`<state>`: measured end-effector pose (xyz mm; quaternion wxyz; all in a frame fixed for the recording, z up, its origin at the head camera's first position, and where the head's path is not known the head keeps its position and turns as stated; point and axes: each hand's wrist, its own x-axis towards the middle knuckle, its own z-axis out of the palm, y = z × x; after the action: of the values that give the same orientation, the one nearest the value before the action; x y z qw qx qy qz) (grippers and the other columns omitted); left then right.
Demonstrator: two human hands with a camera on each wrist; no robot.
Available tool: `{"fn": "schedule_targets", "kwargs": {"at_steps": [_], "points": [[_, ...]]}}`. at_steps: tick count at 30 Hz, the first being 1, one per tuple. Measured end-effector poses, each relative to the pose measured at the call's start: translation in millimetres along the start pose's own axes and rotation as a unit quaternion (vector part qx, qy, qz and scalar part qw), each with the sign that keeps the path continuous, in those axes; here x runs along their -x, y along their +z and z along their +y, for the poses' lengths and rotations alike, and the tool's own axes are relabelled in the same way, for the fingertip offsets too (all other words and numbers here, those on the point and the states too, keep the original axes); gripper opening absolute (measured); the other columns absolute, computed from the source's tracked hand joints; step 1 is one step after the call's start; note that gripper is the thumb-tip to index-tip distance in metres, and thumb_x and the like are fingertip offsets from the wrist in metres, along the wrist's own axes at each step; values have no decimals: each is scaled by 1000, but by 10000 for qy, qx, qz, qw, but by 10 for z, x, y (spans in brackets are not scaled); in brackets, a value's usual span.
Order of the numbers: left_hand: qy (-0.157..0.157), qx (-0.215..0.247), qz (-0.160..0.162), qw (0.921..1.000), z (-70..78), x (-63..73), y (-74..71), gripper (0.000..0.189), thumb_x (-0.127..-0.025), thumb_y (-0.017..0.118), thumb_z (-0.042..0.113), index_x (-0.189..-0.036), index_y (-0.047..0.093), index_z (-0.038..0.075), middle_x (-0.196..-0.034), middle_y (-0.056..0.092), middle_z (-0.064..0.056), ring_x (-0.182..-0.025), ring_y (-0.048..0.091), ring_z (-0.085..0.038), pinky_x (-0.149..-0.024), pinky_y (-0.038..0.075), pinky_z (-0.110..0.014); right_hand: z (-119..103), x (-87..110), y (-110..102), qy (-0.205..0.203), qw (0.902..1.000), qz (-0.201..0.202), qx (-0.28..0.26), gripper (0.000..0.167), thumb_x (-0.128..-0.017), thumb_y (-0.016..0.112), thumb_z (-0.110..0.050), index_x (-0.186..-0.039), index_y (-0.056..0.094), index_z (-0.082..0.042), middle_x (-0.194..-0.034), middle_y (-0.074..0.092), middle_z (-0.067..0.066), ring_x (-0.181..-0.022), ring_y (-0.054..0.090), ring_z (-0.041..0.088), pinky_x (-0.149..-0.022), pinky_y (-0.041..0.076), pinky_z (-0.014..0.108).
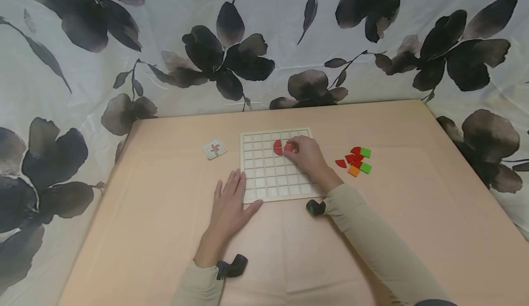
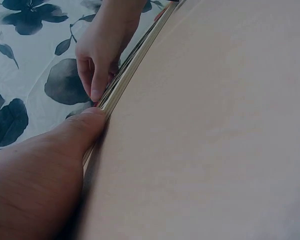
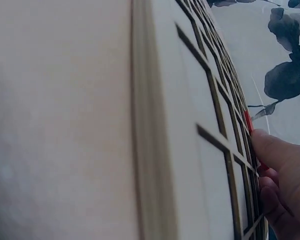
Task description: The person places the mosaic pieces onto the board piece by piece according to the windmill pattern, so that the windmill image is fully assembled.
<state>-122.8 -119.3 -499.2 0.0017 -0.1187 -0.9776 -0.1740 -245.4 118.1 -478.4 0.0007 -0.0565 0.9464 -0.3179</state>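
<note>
A white grid board with a raised wooden frame lies on the table. My left hand rests at its left edge, fingers straight and thumb spread along the near left corner. Over the upper part of the grid, my right hand pinches a red tile between thumb and fingertips, partly hidden by the fingers. Just left of it, red rounded tiles sit in the grid squares. In the right wrist view, the right hand is at the grid with red showing by the fingertips.
Right of the board is a loose group of red tiles, green tiles and an orange tile. A small pattern card with a red and green figure lies left of the board. A flowered cloth hangs behind the table.
</note>
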Motion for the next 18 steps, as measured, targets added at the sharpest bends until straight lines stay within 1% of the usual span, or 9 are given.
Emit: {"fn": "schedule_targets", "kwargs": {"at_steps": [7, 10, 14, 18], "points": [[-9, 20, 7, 10000, 1, -2, 4, 87, -87, 49, 64, -149, 28, 7, -158, 22, -11, -148, 13, -22, -119, 7, -52, -7, 22, 6, 19, 9998, 88, 193, 36, -82, 75, -32, -108, 69, -9, -90, 58, 5, -81, 51, 19, -68, 46, 29], [2, 22, 26, 10000, 3, -3, 6, 87, -87, 49, 64, -149, 28, 7, -158, 23, -11, -148, 13, -22, -118, 8, -52, -16, 27, 5, 80, 9995, 76, 296, 37, -80, 76, -34, -107, 68, -9, -88, 56, 4, -80, 50, 20, -66, 45, 28], [15, 41, 66, 10000, 3, -1, 7, 87, -87, 50, 63, -149, 29, 7, -158, 23, -11, -148, 14, -22, -118, 8, -51, -39, 22, -9, 213, 9987, -18, 452, 37, -81, 75, -35, -106, 68, -9, -87, 53, 5, -81, 50, 20, -65, 45, 28], [13, 28, 69, 10000, 3, -1, 5, 87, -87, 51, 63, -149, 29, 7, -158, 23, -11, -148, 14, -22, -118, 8, -51, -62, 10, -23, 353, 9969, -137, 694, 39, -80, 75, -38, -107, 68, -10, -92, 54, 6, -84, 51, 22, -70, 49, 29]]}}
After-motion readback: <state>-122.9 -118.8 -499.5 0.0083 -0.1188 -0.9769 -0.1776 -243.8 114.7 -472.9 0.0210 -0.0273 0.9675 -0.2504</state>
